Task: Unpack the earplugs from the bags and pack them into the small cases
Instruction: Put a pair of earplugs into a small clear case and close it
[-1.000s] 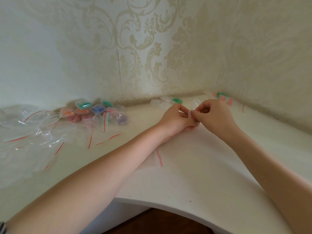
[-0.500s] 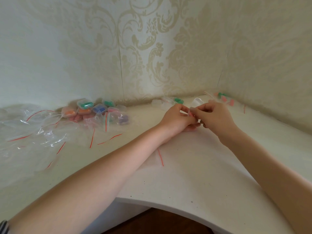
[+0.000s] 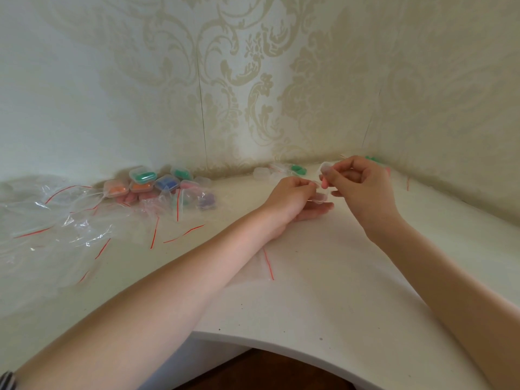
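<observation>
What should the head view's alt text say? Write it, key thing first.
Two hands, left hand and right hand, pinch a small clear case between them above a white table. Filled colourful cases and empty clear bags lie to the left.

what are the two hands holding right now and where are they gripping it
A small clear plastic case, opened: the right hand pinches its raised lid, the left hand pinches the lower half.

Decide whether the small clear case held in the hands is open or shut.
Open: the right hand lifts the clear case's lid away while the left hand pinches its lower half.
</observation>
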### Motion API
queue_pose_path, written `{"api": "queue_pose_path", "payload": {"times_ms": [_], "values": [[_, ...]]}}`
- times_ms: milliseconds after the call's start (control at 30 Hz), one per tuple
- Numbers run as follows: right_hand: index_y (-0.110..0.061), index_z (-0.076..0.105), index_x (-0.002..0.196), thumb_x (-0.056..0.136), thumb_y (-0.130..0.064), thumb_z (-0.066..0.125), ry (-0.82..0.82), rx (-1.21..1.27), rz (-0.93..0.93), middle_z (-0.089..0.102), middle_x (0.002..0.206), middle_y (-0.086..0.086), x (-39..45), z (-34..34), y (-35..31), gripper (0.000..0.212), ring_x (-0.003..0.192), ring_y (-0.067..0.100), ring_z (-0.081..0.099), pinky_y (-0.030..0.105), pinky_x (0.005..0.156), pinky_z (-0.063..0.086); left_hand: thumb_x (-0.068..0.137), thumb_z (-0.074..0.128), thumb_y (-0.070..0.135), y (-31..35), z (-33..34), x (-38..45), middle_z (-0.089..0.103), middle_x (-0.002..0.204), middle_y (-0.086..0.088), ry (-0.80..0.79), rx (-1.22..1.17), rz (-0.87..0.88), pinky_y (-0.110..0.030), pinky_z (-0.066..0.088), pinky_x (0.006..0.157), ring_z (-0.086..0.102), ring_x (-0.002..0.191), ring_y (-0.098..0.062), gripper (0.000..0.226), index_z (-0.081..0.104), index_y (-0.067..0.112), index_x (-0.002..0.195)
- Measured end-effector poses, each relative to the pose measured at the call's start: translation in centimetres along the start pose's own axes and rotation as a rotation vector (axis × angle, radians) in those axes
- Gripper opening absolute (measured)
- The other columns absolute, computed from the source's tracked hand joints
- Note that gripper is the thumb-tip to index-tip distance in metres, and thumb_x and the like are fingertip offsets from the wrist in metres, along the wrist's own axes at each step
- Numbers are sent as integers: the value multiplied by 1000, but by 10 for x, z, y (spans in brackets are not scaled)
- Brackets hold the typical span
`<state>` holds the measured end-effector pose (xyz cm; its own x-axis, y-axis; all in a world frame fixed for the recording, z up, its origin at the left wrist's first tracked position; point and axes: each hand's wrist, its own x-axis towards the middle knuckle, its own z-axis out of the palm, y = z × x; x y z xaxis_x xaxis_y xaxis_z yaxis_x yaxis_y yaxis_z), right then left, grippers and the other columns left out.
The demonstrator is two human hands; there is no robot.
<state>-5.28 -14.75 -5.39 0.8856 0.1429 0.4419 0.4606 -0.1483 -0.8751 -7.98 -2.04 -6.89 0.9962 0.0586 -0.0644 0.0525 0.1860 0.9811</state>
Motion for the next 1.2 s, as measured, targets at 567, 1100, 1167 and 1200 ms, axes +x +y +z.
{"api": "queue_pose_path", "payload": {"times_ms": [567, 1100, 1167, 1200], "values": [[-21, 66, 83, 79, -23, 73, -39, -359, -175, 57, 80, -3, 4, -4, 11, 8, 62, 8, 43, 15, 58, 35, 85, 44, -8, 12, 0, -8, 67, 72, -12, -59, -301, -73, -26, 58, 76, 70, 70, -22, 20, 62, -4, 93], [-23, 50, 124, 89, -20, 62, -12, -226, -34, 55, 103, -4, 4, -1, 14, 38, 73, 9, 62, 26, 71, 53, 88, 55, -1, 8, 2, -7, 65, 96, -17, -62, -163, -20, -20, 58, 69, 71, 71, -15, 16, 62, -3, 102], [-25, 52, 123, 90, -19, 61, -37, -229, -27, 58, 109, 0, 4, 0, 14, 35, 76, 10, 65, 27, 73, 54, 87, 55, -1, 8, 1, -7, 65, 95, -17, -72, -188, -47, -21, 58, 69, 71, 77, -19, 13, 63, -4, 98], [-26, 53, 121, 91, -20, 59, -46, -242, -35, 59, 109, 1, 4, 0, 14, 31, 77, 9, 65, 27, 74, 54, 87, 54, -1, 8, 0, -6, 64, 95, -18, -72, -215, -65, -22, 58, 70, 70, 80, -22, 12, 62, -3, 96]]}}
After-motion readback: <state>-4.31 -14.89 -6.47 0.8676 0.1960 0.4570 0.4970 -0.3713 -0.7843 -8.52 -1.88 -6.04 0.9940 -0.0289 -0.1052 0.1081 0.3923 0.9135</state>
